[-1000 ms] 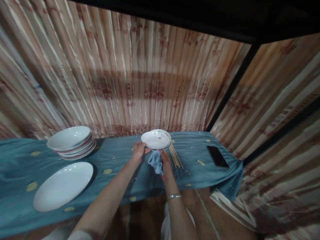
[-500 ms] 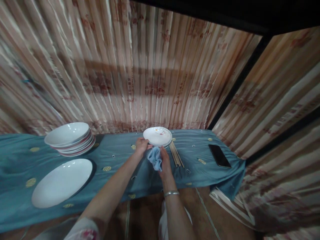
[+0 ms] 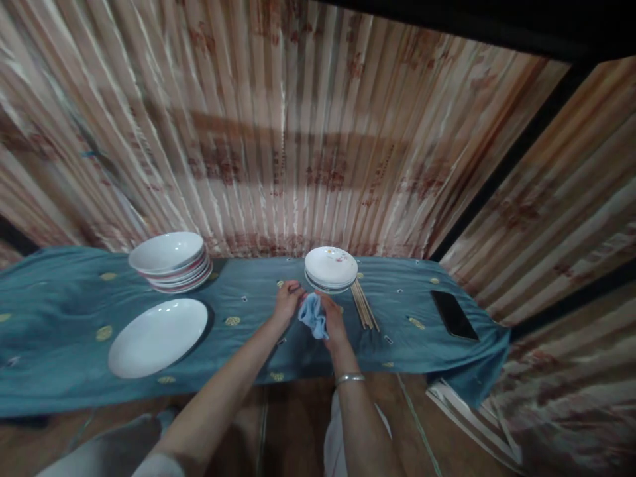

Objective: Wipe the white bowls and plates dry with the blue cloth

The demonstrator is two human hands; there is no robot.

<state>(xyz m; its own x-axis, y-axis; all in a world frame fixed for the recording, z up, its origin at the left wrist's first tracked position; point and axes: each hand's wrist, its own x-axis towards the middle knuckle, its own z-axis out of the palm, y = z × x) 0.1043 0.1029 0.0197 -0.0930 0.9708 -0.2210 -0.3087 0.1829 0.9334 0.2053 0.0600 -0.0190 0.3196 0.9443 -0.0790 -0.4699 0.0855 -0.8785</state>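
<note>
My right hand (image 3: 334, 321) is closed around a crumpled light-blue cloth (image 3: 313, 317), just in front of a small stack of plates (image 3: 330, 265). The top plate is white with a floral print near its rim. Left of the cloth, the fingers of my left hand (image 3: 288, 303) are curled together close to it; whatever they may pinch is hidden. Both hands are a little apart from the plate stack. Beside the stack on the right lie several wooden chopsticks (image 3: 364, 306).
A stack of white bowls with red bands (image 3: 171, 255) stands at the back left. A large white oval plate (image 3: 158, 338) lies in front of it. A black phone (image 3: 454, 315) is at the right on the blue patterned tablecloth (image 3: 238, 351). Pleated curtains (image 3: 298, 165) hang behind.
My hands have drawn back from the small plates, which my left fingers were touching at the edge. The cloth stays in my right hand. The view has shifted left.
</note>
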